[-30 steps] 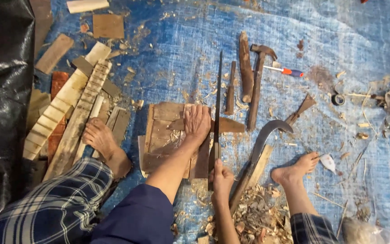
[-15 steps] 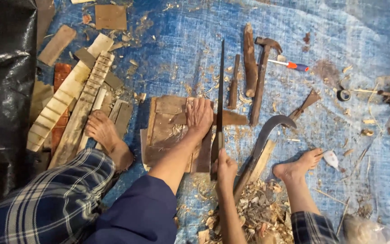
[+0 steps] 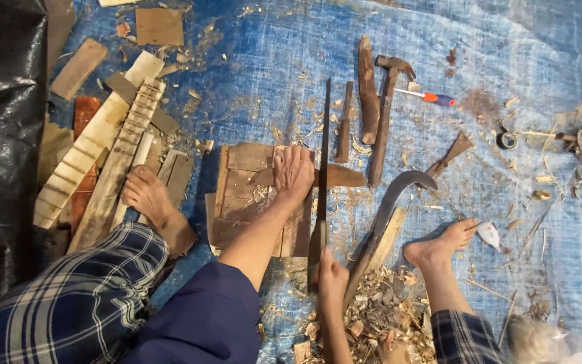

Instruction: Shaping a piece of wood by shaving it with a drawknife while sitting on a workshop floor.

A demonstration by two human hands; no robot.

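On tarp (image 3: pixel 250 81): two hammers (image 3: pixel 386 114), one saw (image 3: pixel 322 175)

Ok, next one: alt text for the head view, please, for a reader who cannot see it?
Seen from above, a seated person's left hand presses flat on a brown wooden board while the right hand grips a long dark saw blade along its edge. Bare feet, a curved sickle, a hammer and wood scraps lie on the blue tarp.
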